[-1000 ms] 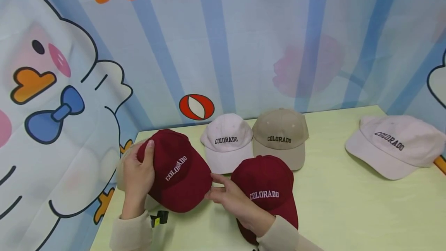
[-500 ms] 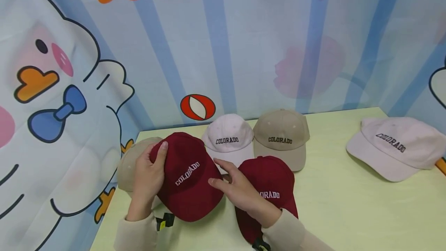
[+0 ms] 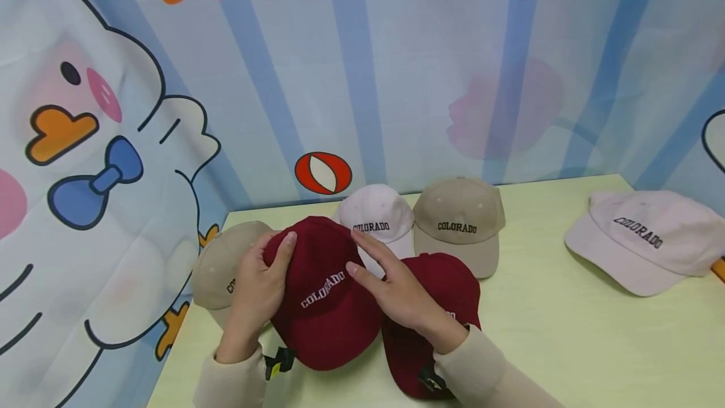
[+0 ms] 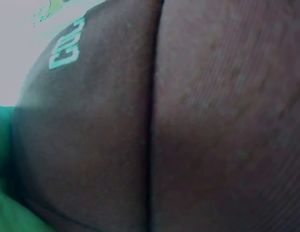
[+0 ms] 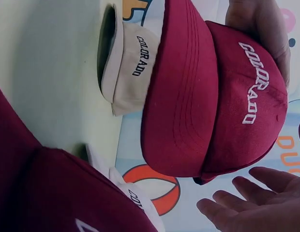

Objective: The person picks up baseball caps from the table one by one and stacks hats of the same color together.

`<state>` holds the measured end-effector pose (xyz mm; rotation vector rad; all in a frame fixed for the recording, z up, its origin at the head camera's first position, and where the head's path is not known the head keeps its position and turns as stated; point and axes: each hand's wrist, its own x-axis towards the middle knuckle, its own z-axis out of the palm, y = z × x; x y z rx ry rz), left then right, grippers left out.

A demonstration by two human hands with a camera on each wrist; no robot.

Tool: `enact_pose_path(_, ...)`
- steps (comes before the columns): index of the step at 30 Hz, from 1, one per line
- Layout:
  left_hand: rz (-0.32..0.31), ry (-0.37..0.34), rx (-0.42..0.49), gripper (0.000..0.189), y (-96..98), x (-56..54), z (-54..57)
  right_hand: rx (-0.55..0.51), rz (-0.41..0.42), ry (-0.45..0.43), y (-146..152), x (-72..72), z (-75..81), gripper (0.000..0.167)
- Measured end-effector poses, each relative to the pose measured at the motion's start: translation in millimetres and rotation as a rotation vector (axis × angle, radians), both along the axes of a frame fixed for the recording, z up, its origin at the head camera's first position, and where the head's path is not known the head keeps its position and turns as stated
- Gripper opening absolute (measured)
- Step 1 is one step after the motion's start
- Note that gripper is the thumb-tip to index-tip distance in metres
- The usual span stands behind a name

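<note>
A maroon baseball cap (image 3: 334,339) with white COLORADO lettering is held up over the table, its brim pointing down and toward me. My left hand (image 3: 257,291) grips the cap's left side, thumb on the outer crown and the other fingers hidden behind. At the cap's right side is my right hand (image 3: 404,298), its fingers extended; in the right wrist view those fingers (image 5: 256,200) are spread just off the crown. A second maroon cap (image 3: 419,357) lies beneath my right hand and wrist, partly covered. The maroon crown and brim fill the left wrist view.
Behind stand a white cap (image 3: 391,213) and a khaki cap (image 3: 459,216) side by side. Another khaki cap (image 3: 218,269) sits at the left, partly behind my left hand. A pale pink cap (image 3: 646,238) lies far right on the yellow table (image 3: 566,345). A printed backdrop (image 3: 408,80) rises behind.
My left hand has carried the maroon cap to the right, uncovering more of the left khaki cap. My right hand's fingers have moved from the brim up beside the crown.
</note>
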<state>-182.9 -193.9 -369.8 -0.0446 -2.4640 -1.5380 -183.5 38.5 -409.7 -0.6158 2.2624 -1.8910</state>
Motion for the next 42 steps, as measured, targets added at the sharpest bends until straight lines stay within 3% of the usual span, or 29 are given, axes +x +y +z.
enact_pose_path(9, -0.13, -0.001, 0.041, 0.029, 15.1, 4.0, 3.8, -0.038, -0.02, 0.01, 8.2, 0.3, 5.3, 0.056)
enact_pose_path(18, -0.224, -0.021, 0.065, 0.025, 27.1, 5.2, 6.5, -0.005, -0.029, 0.042, 24.6, 3.9, 13.8, 0.049)
enact_pose_path(25, -0.331, -0.059, 0.092, 0.025, 36.8, 8.2, 8.5, -0.067, 0.032, -0.002, 38.5, 5.9, 18.6, 0.048)
enact_pose_path(30, -0.428, -0.074, 0.15, 0.025, 43.5, 9.2, 6.2, -0.061, 0.022, -0.017, 48.7, 8.4, 17.9, 0.046)
enact_pose_path(35, -0.498, -0.088, 0.189, 0.025, 52.2, 7.8, 1.3, -0.039, -0.009, 0.022, 60.5, 12.0, 16.6, 0.043)
enact_pose_path(42, -0.54, -0.14, 0.221, 0.025, 67.1, 6.1, -6.1, 0.058, -0.089, 0.151, 79.4, 17.9, 13.3, 0.035)
